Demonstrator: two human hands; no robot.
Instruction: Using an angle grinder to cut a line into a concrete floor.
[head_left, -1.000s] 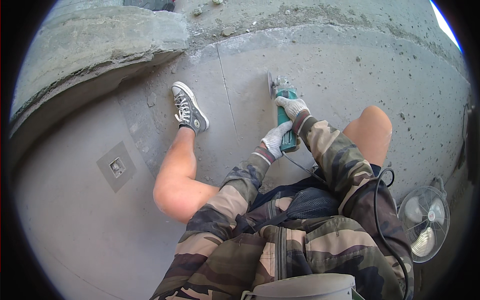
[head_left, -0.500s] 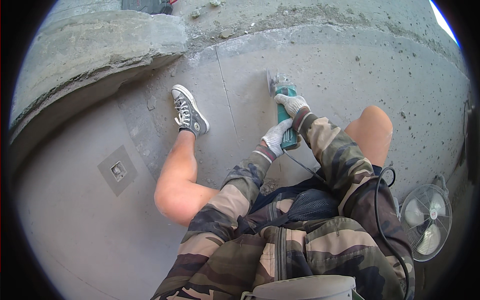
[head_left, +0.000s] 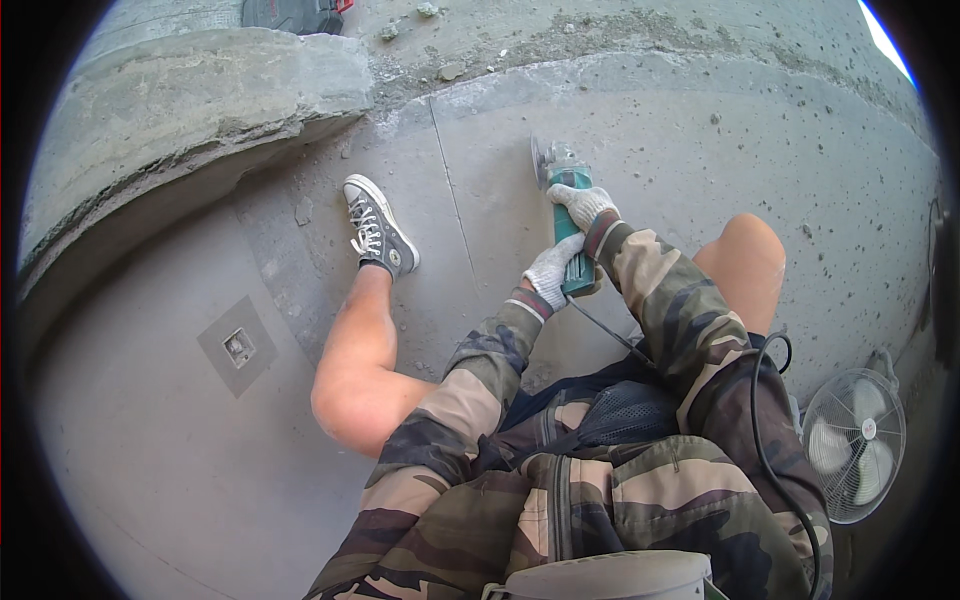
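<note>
A teal angle grinder is held in both my gloved hands, its head pointing away from me. My left hand wraps round the rear of the body, close to where the cord comes out. Farther forward, my right hand grips the body just behind the metal gear head. The disc stands on edge at the left of the head, near the grey concrete floor; whether it touches I cannot tell. A dark cord runs back from the grinder toward my lap.
A rough-edged concrete ledge rises at the far left, with a dark case on top. A square floor drain lies left of my bent leg. A caged fan stands at right. Rubble lies along the far side.
The view has shifted very slightly. My hands and the grinder keep nearly the same place and grip.
</note>
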